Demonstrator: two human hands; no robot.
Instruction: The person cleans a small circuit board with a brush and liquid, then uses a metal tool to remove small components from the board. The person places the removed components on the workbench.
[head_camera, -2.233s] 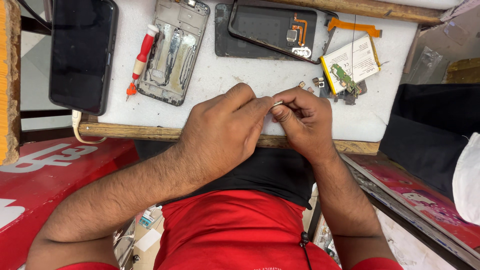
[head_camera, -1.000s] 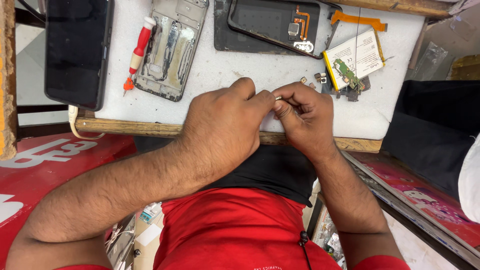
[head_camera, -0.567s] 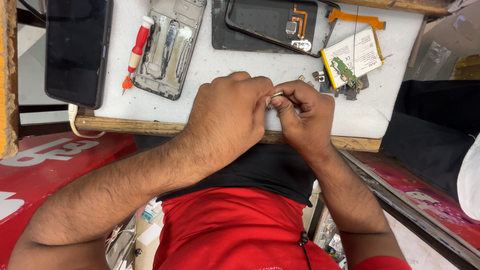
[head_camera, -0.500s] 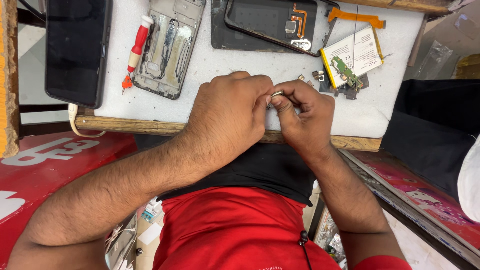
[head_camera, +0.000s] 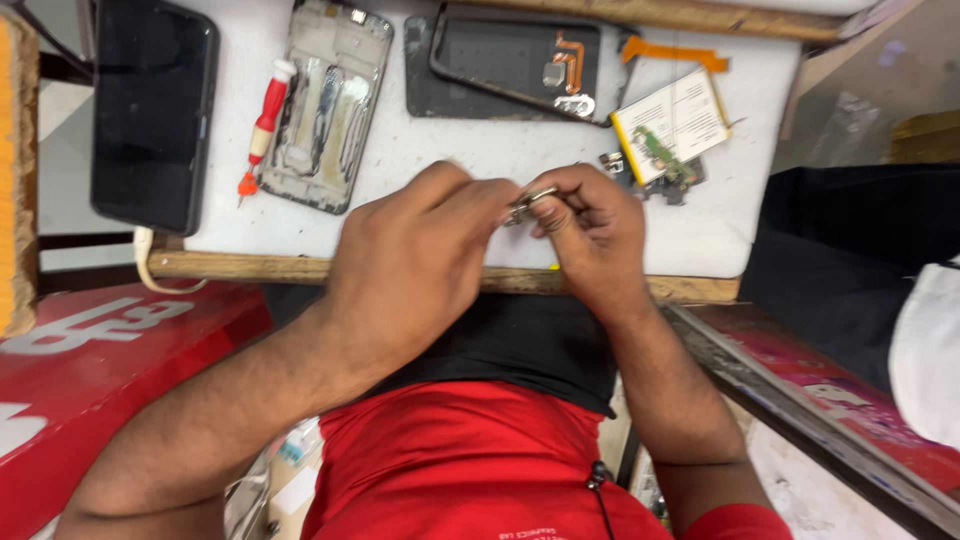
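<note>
The small metal part (head_camera: 528, 203) sits pinched between your left hand (head_camera: 415, 255) and right hand (head_camera: 592, 232), both closed on it over the near edge of the white bench (head_camera: 480, 150), likely to steady it. The red screwdriver (head_camera: 262, 125) and phone frame (head_camera: 325, 105) lie apart.

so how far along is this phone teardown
Already done: the phone is in pieces, with the bare frame, back cover and small green board lying apart on the white bench. In hand: the left hand and right hand pinch a small metal part between the fingertips. Left: nothing is reassembled, and the red screwdriver lies unused.
</note>
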